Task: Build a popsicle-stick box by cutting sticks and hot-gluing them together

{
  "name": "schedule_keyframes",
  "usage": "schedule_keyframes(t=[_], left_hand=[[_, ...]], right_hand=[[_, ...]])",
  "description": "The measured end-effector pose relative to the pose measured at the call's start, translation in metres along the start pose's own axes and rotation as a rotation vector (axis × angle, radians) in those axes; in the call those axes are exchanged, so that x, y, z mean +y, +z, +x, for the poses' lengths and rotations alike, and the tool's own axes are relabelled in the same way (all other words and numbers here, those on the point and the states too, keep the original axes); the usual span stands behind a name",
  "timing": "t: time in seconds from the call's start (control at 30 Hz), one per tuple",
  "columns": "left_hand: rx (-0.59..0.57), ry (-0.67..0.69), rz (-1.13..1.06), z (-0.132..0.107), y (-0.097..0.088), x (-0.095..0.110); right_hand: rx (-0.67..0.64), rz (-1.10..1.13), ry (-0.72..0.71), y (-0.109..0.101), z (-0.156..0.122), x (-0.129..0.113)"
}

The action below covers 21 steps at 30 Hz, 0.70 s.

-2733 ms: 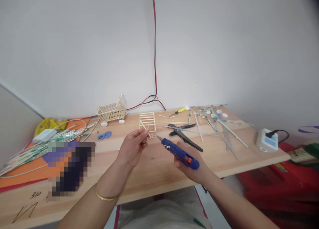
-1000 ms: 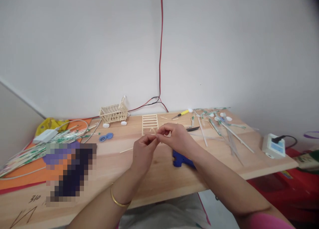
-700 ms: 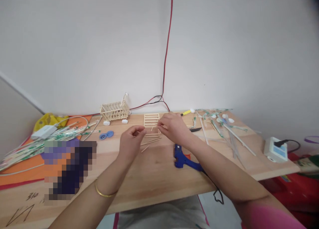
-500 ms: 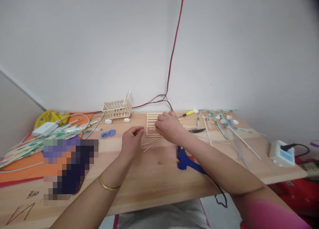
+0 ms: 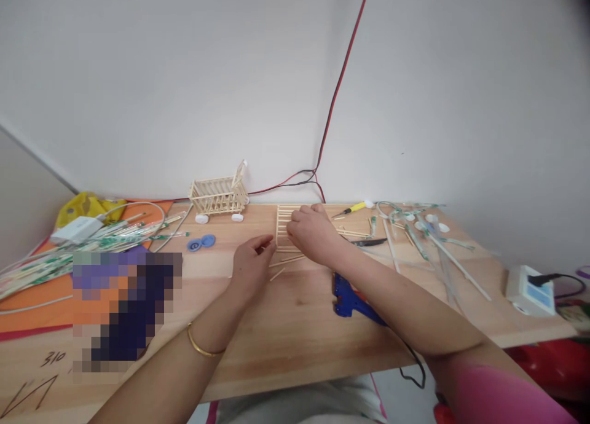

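My right hand rests on a small frame of thin wooden sticks lying flat on the wooden table, fingers curled and pressing on it. My left hand hovers just left of the frame with thumb and forefinger pinched together; what they hold is too small to make out. Two loose sticks lie between my hands. A blue glue gun lies on the table under my right forearm.
A finished stick cart with white wheels stands at the back by the wall. Scissors, a yellow screwdriver and several long strips lie right. A power strip sits at the far right; orange sheets and cables lie left.
My right hand put the glue gun down on the table, met my left hand, then reached forward onto the stick frame. My left hand stayed near, pinched.
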<state>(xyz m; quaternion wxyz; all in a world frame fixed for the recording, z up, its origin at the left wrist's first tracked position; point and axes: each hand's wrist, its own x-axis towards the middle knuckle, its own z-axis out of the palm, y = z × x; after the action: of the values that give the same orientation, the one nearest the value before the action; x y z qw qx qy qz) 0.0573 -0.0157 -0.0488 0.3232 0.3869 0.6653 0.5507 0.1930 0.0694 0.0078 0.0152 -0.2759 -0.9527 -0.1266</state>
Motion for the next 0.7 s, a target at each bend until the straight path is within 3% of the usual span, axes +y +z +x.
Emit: schedule_keyframes(t=[0.53,0.7], left_hand=[[-0.035,0.048,0.099,0.0021,0.0023,-0.0058],[-0.070,0.070,0.159,0.0014,0.0020,-0.0038]], right_hand=[[0.032,0.035,0.015,0.0018,0.0000,-0.0013],[-0.008,0.052,0.033,-0.0071,-0.0013,0.0016]])
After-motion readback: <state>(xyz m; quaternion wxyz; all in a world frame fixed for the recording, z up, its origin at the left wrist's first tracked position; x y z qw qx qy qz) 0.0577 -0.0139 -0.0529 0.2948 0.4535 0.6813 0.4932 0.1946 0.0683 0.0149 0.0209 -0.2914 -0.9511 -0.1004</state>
